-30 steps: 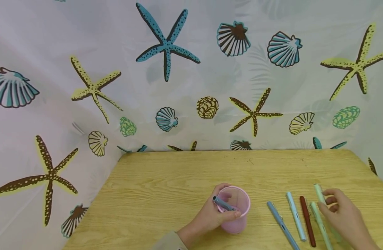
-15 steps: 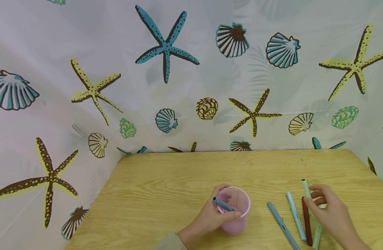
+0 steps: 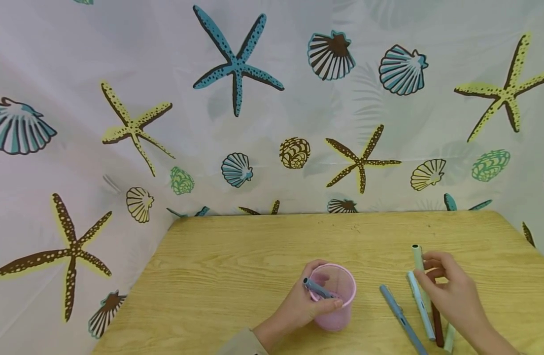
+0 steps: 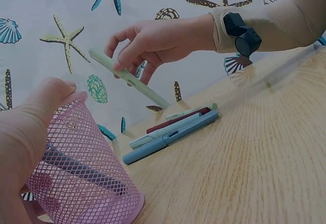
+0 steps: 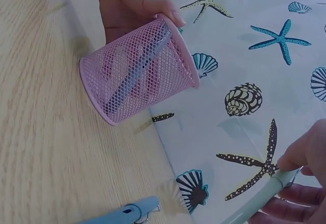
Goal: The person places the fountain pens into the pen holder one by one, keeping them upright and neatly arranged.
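Observation:
My left hand (image 3: 296, 303) grips a pink mesh pen cup (image 3: 333, 318), thumb over its rim. Inside the cup leans one grey-blue pen (image 5: 133, 76). In my right hand (image 3: 454, 291) a pale green pen (image 4: 132, 81) is pinched between thumb and fingers, raised at a slant above the other pens. Below it on the table lie a blue pen (image 3: 402, 318), a light blue pen (image 3: 420, 305), a dark red pen (image 3: 437, 325) and a second pale green pen (image 3: 449, 337), partly covered by my right hand in the head view.
The wood-grain table (image 3: 219, 276) reaches back to a white cloth (image 3: 272, 108) printed with starfish and shells, which also hangs at both sides. A dark device (image 4: 243, 34) is strapped on the right wrist over a beige sleeve (image 4: 275, 25).
My right hand has lifted the pale green pen and carried it left over the other pens. My left hand and the cup have stayed put.

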A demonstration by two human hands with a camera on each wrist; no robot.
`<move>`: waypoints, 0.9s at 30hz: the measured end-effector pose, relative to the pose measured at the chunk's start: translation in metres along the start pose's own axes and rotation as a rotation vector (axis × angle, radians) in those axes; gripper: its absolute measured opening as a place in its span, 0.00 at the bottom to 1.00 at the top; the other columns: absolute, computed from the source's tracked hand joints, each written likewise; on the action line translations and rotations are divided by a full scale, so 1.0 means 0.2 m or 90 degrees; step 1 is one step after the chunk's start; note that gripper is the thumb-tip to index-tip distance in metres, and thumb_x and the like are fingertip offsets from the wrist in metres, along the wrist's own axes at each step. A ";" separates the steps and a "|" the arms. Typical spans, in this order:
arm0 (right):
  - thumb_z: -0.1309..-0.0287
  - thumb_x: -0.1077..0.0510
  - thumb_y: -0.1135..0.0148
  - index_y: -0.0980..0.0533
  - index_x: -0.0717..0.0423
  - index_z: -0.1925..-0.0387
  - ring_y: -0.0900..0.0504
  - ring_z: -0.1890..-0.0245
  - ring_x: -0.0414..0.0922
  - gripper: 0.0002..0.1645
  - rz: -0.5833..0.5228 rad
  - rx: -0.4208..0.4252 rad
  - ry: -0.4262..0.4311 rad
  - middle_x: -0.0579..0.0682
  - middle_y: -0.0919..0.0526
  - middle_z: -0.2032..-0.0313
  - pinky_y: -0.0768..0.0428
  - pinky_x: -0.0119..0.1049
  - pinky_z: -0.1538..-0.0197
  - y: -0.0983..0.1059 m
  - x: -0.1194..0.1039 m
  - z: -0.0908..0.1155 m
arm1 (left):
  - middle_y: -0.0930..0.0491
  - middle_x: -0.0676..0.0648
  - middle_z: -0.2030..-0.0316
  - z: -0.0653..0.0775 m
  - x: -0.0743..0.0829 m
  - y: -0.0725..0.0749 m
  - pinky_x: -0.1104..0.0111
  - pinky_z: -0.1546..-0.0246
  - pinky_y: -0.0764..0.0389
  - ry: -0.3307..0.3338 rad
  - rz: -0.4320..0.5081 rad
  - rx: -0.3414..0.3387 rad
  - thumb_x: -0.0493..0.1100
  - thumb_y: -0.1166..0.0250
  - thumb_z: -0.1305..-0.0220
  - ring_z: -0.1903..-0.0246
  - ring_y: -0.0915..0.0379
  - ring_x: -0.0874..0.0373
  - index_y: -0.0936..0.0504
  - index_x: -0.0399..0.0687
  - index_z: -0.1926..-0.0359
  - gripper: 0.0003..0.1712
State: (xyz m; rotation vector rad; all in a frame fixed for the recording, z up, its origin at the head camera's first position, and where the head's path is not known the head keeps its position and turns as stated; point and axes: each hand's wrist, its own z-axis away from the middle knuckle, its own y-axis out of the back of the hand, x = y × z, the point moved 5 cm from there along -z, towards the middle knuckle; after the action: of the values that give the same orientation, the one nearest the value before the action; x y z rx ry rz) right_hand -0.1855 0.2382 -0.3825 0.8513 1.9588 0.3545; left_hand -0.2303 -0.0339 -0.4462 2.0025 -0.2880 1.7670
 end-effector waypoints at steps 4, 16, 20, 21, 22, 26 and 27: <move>0.45 0.63 0.36 0.29 0.58 0.53 0.25 0.71 0.30 0.18 -0.014 0.003 0.007 0.50 0.22 0.67 0.24 0.26 0.73 -0.02 -0.03 -0.01 | 0.34 0.44 0.43 0.00 0.00 0.00 0.50 0.49 0.31 0.001 0.005 -0.002 0.49 0.27 0.51 0.41 0.39 0.44 0.43 0.59 0.36 0.45; 0.47 0.66 0.36 0.30 0.59 0.52 0.25 0.68 0.29 0.19 -0.061 0.016 0.031 0.49 0.24 0.62 0.23 0.28 0.72 -0.08 -0.11 -0.02 | 0.33 0.43 0.45 0.00 0.01 -0.01 0.50 0.49 0.31 -0.005 0.000 -0.002 0.47 0.28 0.50 0.42 0.39 0.44 0.41 0.64 0.37 0.42; 0.45 0.65 0.36 0.30 0.57 0.52 0.25 0.67 0.30 0.19 -0.087 0.018 0.031 0.48 0.25 0.61 0.23 0.27 0.70 -0.11 -0.16 -0.02 | 0.33 0.44 0.45 0.01 0.00 0.00 0.51 0.48 0.31 -0.002 0.003 -0.002 0.48 0.28 0.50 0.42 0.39 0.45 0.41 0.67 0.38 0.42; 0.45 0.65 0.36 0.30 0.57 0.52 0.24 0.67 0.30 0.19 -0.094 0.019 0.028 0.48 0.25 0.61 0.23 0.26 0.70 -0.12 -0.17 -0.02 | 0.33 0.44 0.45 0.01 0.00 0.00 0.51 0.48 0.31 -0.002 0.004 -0.003 0.48 0.28 0.50 0.42 0.39 0.45 0.41 0.67 0.38 0.42; 0.45 0.65 0.36 0.30 0.56 0.51 0.24 0.66 0.30 0.19 -0.101 0.020 0.026 0.47 0.24 0.61 0.23 0.26 0.70 -0.13 -0.18 -0.02 | 0.33 0.45 0.45 0.01 0.00 0.00 0.51 0.48 0.31 0.000 0.005 -0.002 0.48 0.28 0.50 0.42 0.38 0.46 0.41 0.68 0.38 0.41; 0.46 0.66 0.36 0.30 0.57 0.51 0.24 0.66 0.31 0.20 -0.137 0.029 0.032 0.48 0.24 0.61 0.23 0.25 0.69 -0.16 -0.22 -0.03 | 0.33 0.46 0.45 0.01 -0.01 0.01 0.52 0.48 0.30 0.005 0.004 -0.001 0.49 0.28 0.50 0.42 0.38 0.47 0.41 0.70 0.39 0.41; 0.46 0.67 0.36 0.30 0.57 0.51 0.24 0.66 0.31 0.20 -0.145 0.031 0.037 0.48 0.24 0.61 0.23 0.25 0.69 -0.17 -0.24 -0.03 | 0.33 0.46 0.45 0.01 -0.01 0.01 0.52 0.48 0.30 0.005 0.004 0.001 0.49 0.28 0.50 0.42 0.38 0.47 0.41 0.70 0.39 0.42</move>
State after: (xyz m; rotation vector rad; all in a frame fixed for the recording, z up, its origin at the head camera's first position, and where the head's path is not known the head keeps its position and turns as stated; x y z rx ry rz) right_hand -0.1899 0.1823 -0.3667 0.6453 2.1014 0.1994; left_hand -0.2300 -0.0368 -0.4480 1.9962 -0.2912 1.7793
